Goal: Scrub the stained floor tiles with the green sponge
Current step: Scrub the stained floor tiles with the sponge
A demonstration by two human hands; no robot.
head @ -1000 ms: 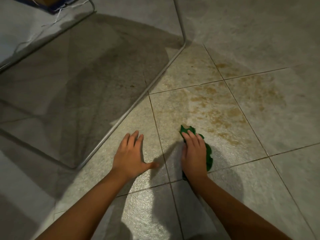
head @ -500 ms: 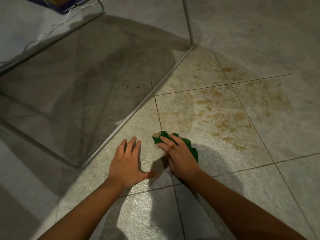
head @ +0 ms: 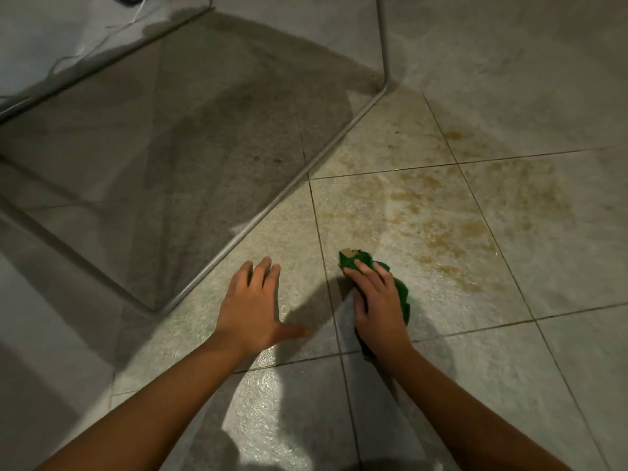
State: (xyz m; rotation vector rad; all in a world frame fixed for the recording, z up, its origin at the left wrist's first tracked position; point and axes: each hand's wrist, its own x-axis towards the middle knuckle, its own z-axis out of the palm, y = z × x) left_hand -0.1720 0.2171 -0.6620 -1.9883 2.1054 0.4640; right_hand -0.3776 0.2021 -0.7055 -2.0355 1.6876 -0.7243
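The green sponge (head: pixel 353 260) lies flat on a grey floor tile, pressed down under my right hand (head: pixel 379 307), whose fingers cover most of it. Only its far tip and right edge show. Brown stains (head: pixel 438 219) spread over the tiles just beyond and to the right of the sponge. My left hand (head: pixel 249 305) rests palm down on the neighbouring tile to the left, fingers spread, holding nothing.
A thin metal tube frame (head: pixel 272 202) runs diagonally across the floor to the left of my hands and bends upward at the top. It casts a large dark shadow (head: pixel 190 147) over the left tiles. A cord (head: pixel 112 23) trails at the top left.
My right hand has slid the sponge sideways across the tile, first to the left and then back to the right. My left hand has stayed planted on the floor.
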